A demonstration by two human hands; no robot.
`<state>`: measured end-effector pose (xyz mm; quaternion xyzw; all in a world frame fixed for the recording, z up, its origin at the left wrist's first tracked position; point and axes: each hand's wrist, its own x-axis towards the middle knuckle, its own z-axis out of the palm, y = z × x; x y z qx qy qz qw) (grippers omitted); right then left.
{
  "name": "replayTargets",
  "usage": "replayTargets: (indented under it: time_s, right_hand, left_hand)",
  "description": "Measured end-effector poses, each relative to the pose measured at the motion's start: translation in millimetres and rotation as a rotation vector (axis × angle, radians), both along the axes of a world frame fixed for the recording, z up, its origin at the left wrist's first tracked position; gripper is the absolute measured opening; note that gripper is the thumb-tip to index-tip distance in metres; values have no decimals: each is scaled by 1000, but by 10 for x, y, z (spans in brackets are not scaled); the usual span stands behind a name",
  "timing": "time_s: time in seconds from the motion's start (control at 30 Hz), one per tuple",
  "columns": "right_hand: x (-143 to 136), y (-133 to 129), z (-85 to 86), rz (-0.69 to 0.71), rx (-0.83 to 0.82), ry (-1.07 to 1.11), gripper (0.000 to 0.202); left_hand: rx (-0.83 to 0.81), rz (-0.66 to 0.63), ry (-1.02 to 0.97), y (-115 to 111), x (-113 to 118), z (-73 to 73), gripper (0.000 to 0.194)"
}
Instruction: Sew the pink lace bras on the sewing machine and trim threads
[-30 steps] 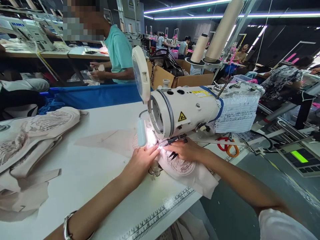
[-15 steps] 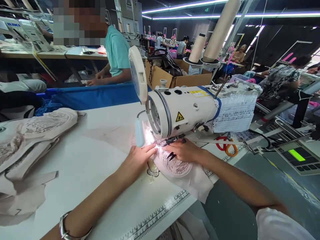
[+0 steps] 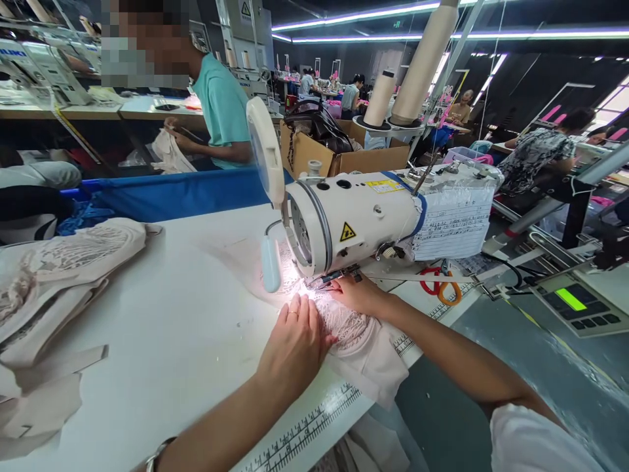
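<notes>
A pale pink lace fabric piece lies under the needle end of a white sewing machine, where the lamp lights it brightly. Flat on its left part rests my left hand, open, fingers stretched toward the needle and thumb out to the right. My right hand is beside the dark presser attachment, its fingers curled and closed on the lace near the machine bed. Its fingertips are partly hidden. No dark blades show under it now. The fabric's lower end hangs over the table's front edge.
Stacked beige lace pieces lie on the white table at left. Red and orange-handled scissors are behind my right forearm. A control panel stands at right, thread cones behind. Across the blue cloth sits a co-worker.
My left hand has shifted back from the needle and now lies flat on the lace. Dark pointed blades beneath my right hand have gone from view. The co-worker now holds up a pale cloth.
</notes>
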<state>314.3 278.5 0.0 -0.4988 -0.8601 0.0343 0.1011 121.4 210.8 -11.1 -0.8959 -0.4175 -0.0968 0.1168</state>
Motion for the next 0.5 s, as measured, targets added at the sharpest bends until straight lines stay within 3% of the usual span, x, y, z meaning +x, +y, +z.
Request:
replayTargets:
  time_s: [0.1, 0.23, 0.5]
  right_hand:
    - [105, -1, -41, 117, -12, 18, 37]
    - [188, -25, -87, 298, -37, 63, 60]
    - [137, -34, -124, 336, -55, 62, 58]
  left_hand:
    - [45, 58, 93, -68, 58, -95, 51]
    - [26, 22, 153, -43, 18, -115, 49]
    - [-68, -76, 185, 139, -177, 34, 55]
